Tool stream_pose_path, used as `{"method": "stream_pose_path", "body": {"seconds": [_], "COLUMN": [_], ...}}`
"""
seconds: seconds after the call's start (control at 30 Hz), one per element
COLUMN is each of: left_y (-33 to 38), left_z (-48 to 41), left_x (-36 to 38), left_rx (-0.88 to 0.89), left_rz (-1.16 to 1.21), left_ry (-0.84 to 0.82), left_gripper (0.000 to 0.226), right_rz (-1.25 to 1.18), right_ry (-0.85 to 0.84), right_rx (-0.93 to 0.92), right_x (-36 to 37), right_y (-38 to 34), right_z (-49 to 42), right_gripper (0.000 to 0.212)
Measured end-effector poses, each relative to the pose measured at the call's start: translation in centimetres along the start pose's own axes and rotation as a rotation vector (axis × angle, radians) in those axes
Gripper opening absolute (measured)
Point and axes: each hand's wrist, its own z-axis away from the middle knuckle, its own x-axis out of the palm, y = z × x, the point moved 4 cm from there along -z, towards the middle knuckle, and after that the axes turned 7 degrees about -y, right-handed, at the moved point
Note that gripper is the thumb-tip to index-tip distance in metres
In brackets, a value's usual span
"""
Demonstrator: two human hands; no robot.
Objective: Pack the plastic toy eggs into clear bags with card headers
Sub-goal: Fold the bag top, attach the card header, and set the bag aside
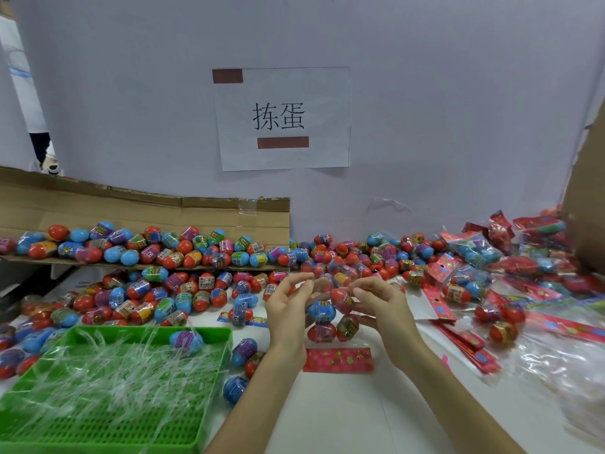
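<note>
A clear bag (327,326) with a pink card header (338,359) at its lower end hangs upside down between my hands, holding several eggs, blue and red. My left hand (288,309) pinches the bag's open top edge on the left. My right hand (379,306) holds a red egg (341,298) at the bag's mouth. Loose plastic eggs (183,290) in red, blue and purple lie heaped on the white table behind and to the left.
A green plastic tray (98,388) with clear strips and one egg sits front left. Flattened cardboard (131,217) carries more eggs at back left. Packed bags and pink headers (474,273) pile up on the right, beside a cardboard box (586,191).
</note>
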Motion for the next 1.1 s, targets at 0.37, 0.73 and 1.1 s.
{"method": "stream_pose_path", "body": {"seconds": [0.37,0.73,1.1], "left_y": [0.0,0.1,-0.2], "left_z": [0.2,0.2,1.1], "left_x": [0.3,0.8,2.0], "left_rx": [-0.016,-0.063,-0.146], "left_rz": [0.033,0.06,0.016], "left_ry": [-0.052,-0.174,-0.382], "left_gripper": [0.012,0.025,0.035], "right_rz": [-0.175,-0.283,-0.386], "right_ry": [-0.11,-0.115,-0.164], "right_rx": [0.133,0.174,0.126], "right_x": [0.4,0.1,0.0], "right_y": [0.3,0.3,0.2], "right_z": [0.3,0.1,0.2], "right_gripper": [0.024,0.022,0.05]}}
